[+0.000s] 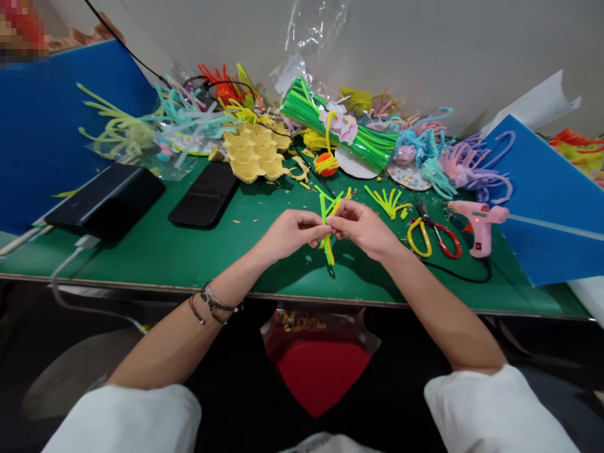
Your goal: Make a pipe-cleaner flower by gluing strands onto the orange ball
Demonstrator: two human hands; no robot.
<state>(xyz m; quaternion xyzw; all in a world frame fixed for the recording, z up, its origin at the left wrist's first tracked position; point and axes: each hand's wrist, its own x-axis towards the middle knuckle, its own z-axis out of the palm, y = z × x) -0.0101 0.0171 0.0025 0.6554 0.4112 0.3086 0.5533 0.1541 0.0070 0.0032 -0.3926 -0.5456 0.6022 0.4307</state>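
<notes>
Above the front part of the green table, my left hand and my right hand meet around a small bundle of green and yellow pipe cleaners. Fingertips of both hands pinch it near its middle. Its upper ends fan out above the fingers, and its lower ends point down toward the table edge. To the right of the hands lies another small bunch of green and yellow pieces. Scissors with one yellow and one red handle rest beside my right forearm.
A pink glue gun stands at the right. A phone and black power bank lie left. Behind are an egg carton, a packet of green pipe cleaners and colourful bundles. Blue panels flank the table.
</notes>
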